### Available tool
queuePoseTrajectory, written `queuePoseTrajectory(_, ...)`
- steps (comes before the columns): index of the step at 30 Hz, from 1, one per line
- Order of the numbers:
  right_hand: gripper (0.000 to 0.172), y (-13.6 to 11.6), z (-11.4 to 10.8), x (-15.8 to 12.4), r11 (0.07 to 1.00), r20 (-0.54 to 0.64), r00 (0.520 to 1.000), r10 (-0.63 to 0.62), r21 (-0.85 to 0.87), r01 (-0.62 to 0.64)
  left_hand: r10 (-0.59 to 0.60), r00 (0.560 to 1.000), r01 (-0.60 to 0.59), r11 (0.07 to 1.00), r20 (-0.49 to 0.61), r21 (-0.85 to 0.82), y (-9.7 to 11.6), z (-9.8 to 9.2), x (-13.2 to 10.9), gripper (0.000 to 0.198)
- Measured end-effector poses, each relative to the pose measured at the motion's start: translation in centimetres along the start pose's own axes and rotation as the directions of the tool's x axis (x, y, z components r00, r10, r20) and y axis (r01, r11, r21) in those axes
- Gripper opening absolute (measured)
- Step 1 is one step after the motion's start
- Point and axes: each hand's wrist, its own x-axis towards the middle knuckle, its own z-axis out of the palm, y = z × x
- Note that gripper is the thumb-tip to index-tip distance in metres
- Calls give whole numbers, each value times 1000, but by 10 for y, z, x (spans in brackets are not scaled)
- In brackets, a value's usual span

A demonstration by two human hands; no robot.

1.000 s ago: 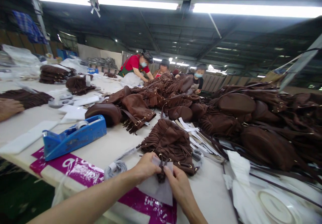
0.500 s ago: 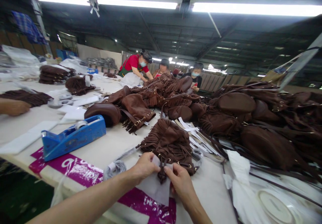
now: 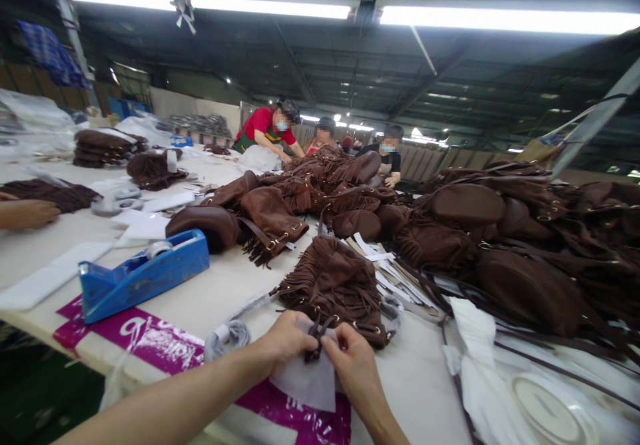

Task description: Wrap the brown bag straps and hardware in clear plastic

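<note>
A brown fringed bag (image 3: 333, 278) lies on the table in front of me, its gold-ringed opening toward me. My left hand (image 3: 293, 340) pinches a thin white sheet (image 3: 309, 380) beside the dark drawstring ends (image 3: 314, 342) of the bag. On the other side of those ends, my right hand (image 3: 350, 358) grips the same sheet between thumb and fingers. The sheet hangs below both hands, behind the drawstring ends. A wrapped grey strap coil (image 3: 227, 340) rests left of the bag.
A blue tape dispenser (image 3: 145, 275) stands at the left. Piled brown bags (image 3: 525, 292) fill the right and centre. White paper strips (image 3: 395, 275) lie beside my bag. Another person's hand (image 3: 30, 214) is at the left edge, and several people (image 3: 270, 128) work across the table.
My left hand has shifted slightly down and closer to the drawstring ends. The sheet now sits lower behind them. The view has moved a little.
</note>
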Motion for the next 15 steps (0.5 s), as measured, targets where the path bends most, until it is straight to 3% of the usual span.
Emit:
queuePoseTrajectory(4, 40, 4, -2, -3, 937, 132, 967, 219, 247, -246, 5, 1000, -4, 998, -19, 62, 2, 0, 3, 22)
queuePoseTrajectory(8, 47, 4, -3, -6, 878, 139, 965, 221, 404, -259, 1, 1000, 0, 997, -12, 79, 3, -2, 4, 20)
queuePoseTrajectory(12, 46, -2, -8, -7, 724, 306, 922, 239, 576, -379, -14, 1000, 14, 998, -4, 61, 1, -2, 5, 19)
queuePoseTrajectory(15, 42, -4, -9, -6, 745, 347, 916, 200, 554, -372, -16, 1000, 15, 999, 21, 48, 1, -1, 5, 20)
